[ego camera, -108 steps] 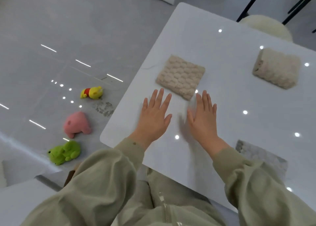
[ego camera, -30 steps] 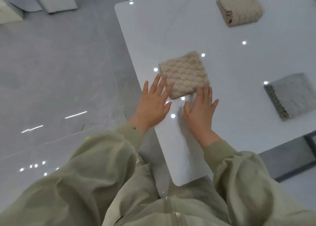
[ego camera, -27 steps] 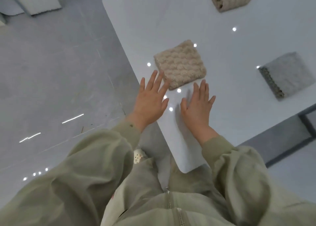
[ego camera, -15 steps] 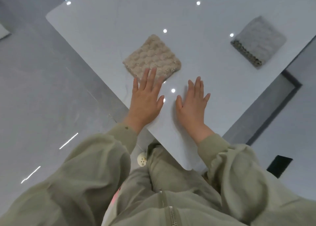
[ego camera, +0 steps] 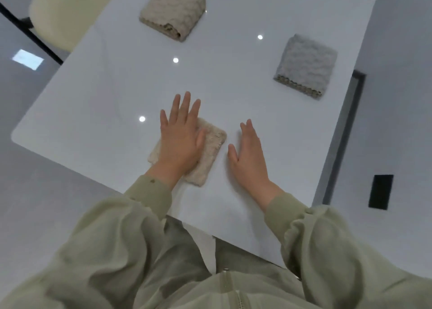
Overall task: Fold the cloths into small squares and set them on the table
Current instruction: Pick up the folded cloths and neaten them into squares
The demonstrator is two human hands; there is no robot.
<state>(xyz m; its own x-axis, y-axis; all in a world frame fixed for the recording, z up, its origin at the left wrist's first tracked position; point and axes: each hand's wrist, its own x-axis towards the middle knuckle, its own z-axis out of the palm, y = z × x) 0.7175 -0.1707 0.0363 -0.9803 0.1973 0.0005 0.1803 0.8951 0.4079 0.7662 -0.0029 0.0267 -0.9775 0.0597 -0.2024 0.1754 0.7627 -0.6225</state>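
Left hand [ego camera: 180, 142] now atop cloth [ego camera: 211, 153] (nubbly)

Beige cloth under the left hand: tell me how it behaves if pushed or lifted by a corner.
Pushed, the beige cloth would probably slide easily: the table is glossy enough to mirror light spots. Lifted by a corner, it likely flops open, being soft, nubby folded fabric. Under the flat left hand it looks thin and squashy, so probably light.

No text, label, brand, number or sign can be read; neither the bench [ego camera: 117, 93] nor the grey cloth [ego camera: 306, 60] shows any.
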